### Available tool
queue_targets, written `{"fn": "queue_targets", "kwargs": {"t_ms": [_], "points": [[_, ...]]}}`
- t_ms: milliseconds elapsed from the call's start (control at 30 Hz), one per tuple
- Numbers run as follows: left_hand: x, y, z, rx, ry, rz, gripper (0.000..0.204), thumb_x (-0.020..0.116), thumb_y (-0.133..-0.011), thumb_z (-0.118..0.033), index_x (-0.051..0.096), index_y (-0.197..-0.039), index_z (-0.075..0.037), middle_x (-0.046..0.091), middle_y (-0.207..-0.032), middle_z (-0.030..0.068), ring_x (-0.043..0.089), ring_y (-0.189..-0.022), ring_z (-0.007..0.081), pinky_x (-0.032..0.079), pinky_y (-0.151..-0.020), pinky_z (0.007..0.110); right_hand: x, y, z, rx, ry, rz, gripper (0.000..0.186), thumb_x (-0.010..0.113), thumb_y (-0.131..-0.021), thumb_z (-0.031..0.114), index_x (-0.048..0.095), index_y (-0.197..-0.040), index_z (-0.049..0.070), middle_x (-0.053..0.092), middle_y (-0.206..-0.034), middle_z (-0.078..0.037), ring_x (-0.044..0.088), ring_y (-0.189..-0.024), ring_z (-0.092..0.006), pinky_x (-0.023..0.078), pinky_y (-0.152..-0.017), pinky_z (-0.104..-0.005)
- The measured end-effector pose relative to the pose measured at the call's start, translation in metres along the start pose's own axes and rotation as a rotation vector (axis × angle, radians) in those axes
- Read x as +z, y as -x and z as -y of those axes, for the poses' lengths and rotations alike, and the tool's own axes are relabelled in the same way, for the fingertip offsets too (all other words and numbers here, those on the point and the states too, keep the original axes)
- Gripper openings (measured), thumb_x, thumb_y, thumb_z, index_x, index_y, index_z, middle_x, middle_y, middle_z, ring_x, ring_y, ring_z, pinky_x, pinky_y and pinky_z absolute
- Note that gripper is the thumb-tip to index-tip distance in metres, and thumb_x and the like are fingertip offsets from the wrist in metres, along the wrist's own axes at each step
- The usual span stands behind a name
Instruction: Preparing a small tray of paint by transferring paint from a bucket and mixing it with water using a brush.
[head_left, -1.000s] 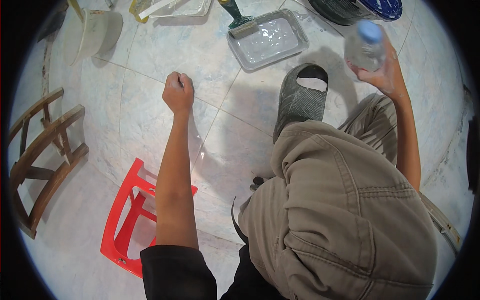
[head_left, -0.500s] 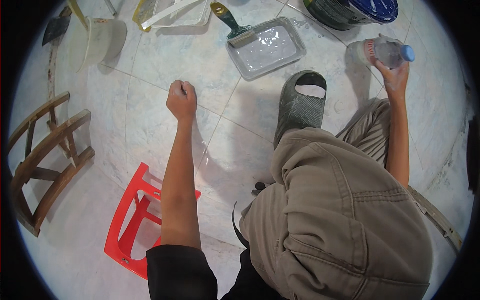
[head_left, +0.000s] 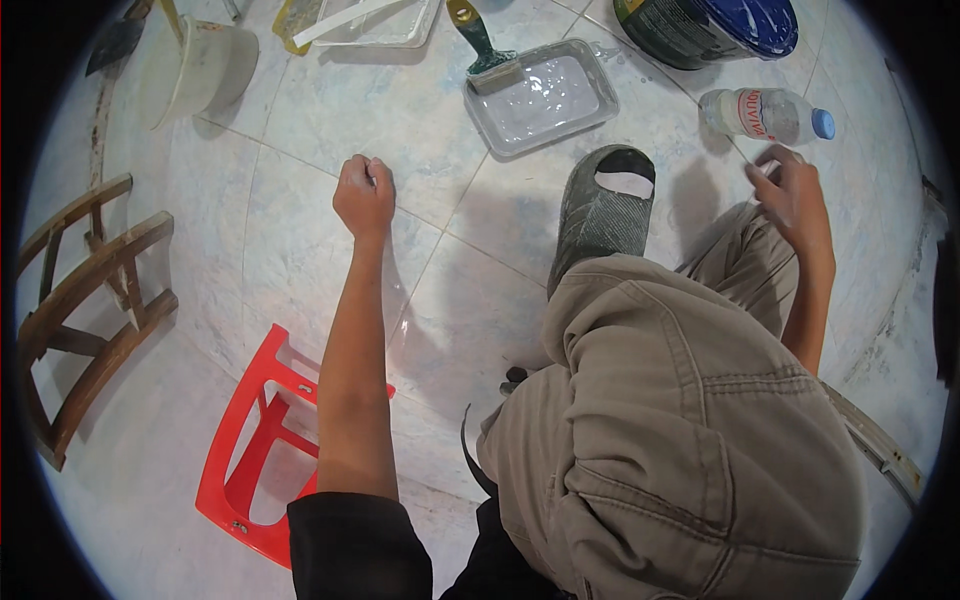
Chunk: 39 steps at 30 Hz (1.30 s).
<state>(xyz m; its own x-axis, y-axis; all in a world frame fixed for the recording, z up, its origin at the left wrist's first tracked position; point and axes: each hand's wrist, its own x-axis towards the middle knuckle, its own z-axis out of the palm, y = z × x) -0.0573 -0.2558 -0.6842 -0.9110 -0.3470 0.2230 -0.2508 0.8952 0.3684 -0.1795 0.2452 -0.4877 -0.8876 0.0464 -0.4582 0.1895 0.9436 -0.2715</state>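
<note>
My right hand [head_left: 795, 197] is open, with thumb and fingers apart and nothing between them. Just beyond its fingertips a clear plastic water bottle [head_left: 790, 118] with a blue cap stands or lies on the tiles; which one I cannot tell. My left hand [head_left: 363, 197] is closed in a fist at the floor, with no object showing in it. To its right, farther off, is a clear shallow tray [head_left: 545, 100] holding pale grey liquid. A paintbrush [head_left: 482, 45] with a green and yellow handle rests on the tray's left rim.
A dark tub with a blue lid [head_left: 755, 22] stands at the far right. A whitish bucket [head_left: 215, 75] and a second tray [head_left: 400, 30] are at the back left. Wooden frame pieces [head_left: 100, 270] and a red plastic stool [head_left: 235, 455] lie left of my arm. My sandal [head_left: 610, 215] is in the middle.
My right hand has let go of the water bottle and drawn back toward me. The bottle stays on the floor. My left fist has not moved noticeably.
</note>
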Motion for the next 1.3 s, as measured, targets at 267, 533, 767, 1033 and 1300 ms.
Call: {"fn": "queue_targets", "kwargs": {"t_ms": [267, 533, 767, 1033, 1300], "points": [[0.0, 0.0, -0.003, -0.023, 0.04, -0.003, 0.022, 0.059, -0.094, -0.022, 0.06, -0.079, -0.006, 0.062, -0.077, 0.0117, 0.06, -0.067, 0.034, 0.046, -0.06, 0.044, 0.032, -0.034, 0.155, -0.597, 0.0, 0.09, 0.056, 0.07, -0.09, 0.037, 0.054, -0.125, -0.003, 0.058, -0.111, -0.021, 0.058, -0.098, -0.0333, 0.047, -0.087, -0.0388], [0.003, 0.001, -0.004, -0.026, 0.035, 0.013, 0.022, 0.059, -0.094, -0.023, 0.059, -0.079, -0.006, 0.062, -0.075, 0.0109, 0.06, -0.066, 0.0331, 0.046, -0.06, 0.043, 0.109, -0.095, 0.202, -0.93, -0.326, -0.119, 0.052, 0.072, -0.081, 0.021, 0.058, -0.124, -0.006, 0.065, -0.115, -0.028, 0.061, -0.111, -0.0434, 0.05, -0.097, -0.0449], [0.001, 0.003, -0.001, -0.022, 0.035, 0.008, 0.022, 0.058, -0.094, -0.023, 0.058, -0.079, -0.006, 0.062, -0.076, 0.0109, 0.06, -0.066, 0.0331, 0.046, -0.06, 0.044, 0.071, -0.07, 0.204, -0.936, -0.214, 0.116, 0.024, 0.066, -0.076, 0.006, 0.057, -0.097, -0.004, 0.064, -0.094, -0.025, 0.064, -0.094, -0.0426, 0.05, -0.082, -0.0464], [-0.001, 0.003, 0.001, -0.001, 0.051, -0.003, 0.021, 0.056, -0.095, -0.022, 0.059, -0.081, -0.006, 0.063, -0.079, 0.0125, 0.061, -0.071, 0.0353, 0.047, -0.063, 0.045, 0.039, -0.054, 0.164, -1.062, -0.217, 0.032, 0.021, 0.066, -0.076, 0.004, 0.049, -0.087, -0.001, 0.059, -0.082, -0.022, 0.063, -0.082, -0.0398, 0.047, -0.073, -0.0472], [0.0, -0.006, -0.01, 0.016, 0.059, -0.037, 0.024, 0.056, -0.096, -0.023, 0.056, -0.08, -0.006, 0.058, -0.079, 0.0154, 0.061, -0.073, 0.0383, 0.048, -0.064, 0.048, 0.053, -0.058, 0.104, -0.908, -0.224, -0.335, 0.032, 0.077, -0.079, 0.012, 0.06, -0.103, -0.002, 0.061, -0.084, -0.024, 0.061, -0.079, -0.0447, 0.05, -0.072, -0.0447]]}}
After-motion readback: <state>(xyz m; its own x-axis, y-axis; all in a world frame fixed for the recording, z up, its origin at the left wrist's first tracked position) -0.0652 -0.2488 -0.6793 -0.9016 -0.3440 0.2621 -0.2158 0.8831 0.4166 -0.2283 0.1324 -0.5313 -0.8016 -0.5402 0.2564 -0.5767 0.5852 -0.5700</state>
